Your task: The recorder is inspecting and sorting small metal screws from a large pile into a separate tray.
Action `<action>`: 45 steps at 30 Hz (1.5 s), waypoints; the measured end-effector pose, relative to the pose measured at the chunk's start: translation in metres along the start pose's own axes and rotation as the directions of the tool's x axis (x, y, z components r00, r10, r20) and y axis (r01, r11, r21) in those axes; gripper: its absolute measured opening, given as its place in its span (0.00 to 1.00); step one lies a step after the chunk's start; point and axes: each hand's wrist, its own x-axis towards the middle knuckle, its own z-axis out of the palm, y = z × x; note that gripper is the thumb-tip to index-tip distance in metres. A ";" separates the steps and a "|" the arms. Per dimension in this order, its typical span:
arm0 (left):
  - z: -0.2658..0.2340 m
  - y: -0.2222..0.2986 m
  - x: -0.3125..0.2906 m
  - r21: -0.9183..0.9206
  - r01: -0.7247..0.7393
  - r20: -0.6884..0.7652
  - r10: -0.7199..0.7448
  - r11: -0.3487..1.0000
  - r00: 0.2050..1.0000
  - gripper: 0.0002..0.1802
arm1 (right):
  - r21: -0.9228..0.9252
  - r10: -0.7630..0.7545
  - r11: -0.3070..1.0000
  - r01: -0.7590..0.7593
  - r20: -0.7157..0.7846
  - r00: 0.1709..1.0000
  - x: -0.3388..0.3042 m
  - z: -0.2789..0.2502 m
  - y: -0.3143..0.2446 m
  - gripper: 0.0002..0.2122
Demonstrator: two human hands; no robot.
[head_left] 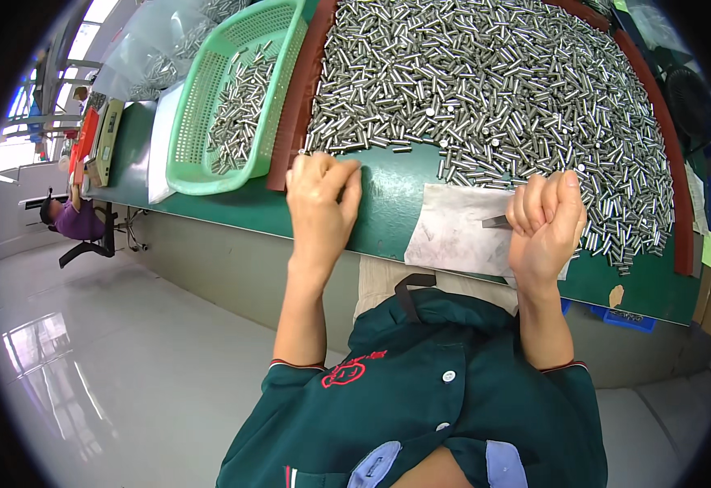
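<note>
Left of the left hand stands a green basket partly filled with pins, with a red strip between it and the main pile. That pile lies just beyond the left hand and spreads past the outer side of the right hand. The left fingers curl inward; whether they hold anything, I cannot tell. The right grips a flat tool over a pale sheet.

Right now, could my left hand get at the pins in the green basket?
Probably yes: the left hand sits just right of the basket, whose top is open over the pins. Only the reddish-brown strip seems to lie between.
</note>
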 end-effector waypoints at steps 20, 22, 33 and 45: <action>-0.015 0.002 -0.023 0.074 0.013 0.140 -0.023 0.997 0.990 0.14 | 0.015 0.008 1.000 -0.008 -0.007 1.000 -0.001 -0.001 0.000 0.18; -0.024 0.001 -0.031 0.093 0.024 0.155 -0.038 0.995 0.987 0.14 | 0.016 0.018 1.000 -0.018 -0.023 1.000 0.000 0.001 -0.001 0.18; -0.100 -0.033 -0.100 0.454 0.438 -0.016 -0.484 0.776 0.875 0.06 | -0.019 0.015 1.000 -0.016 -0.017 1.000 -0.003 0.006 0.000 0.18; -0.042 0.005 -0.045 -0.060 0.248 -0.001 -0.249 0.967 0.969 0.05 | -0.005 0.008 1.000 -0.008 -0.037 0.999 -0.002 0.003 0.002 0.18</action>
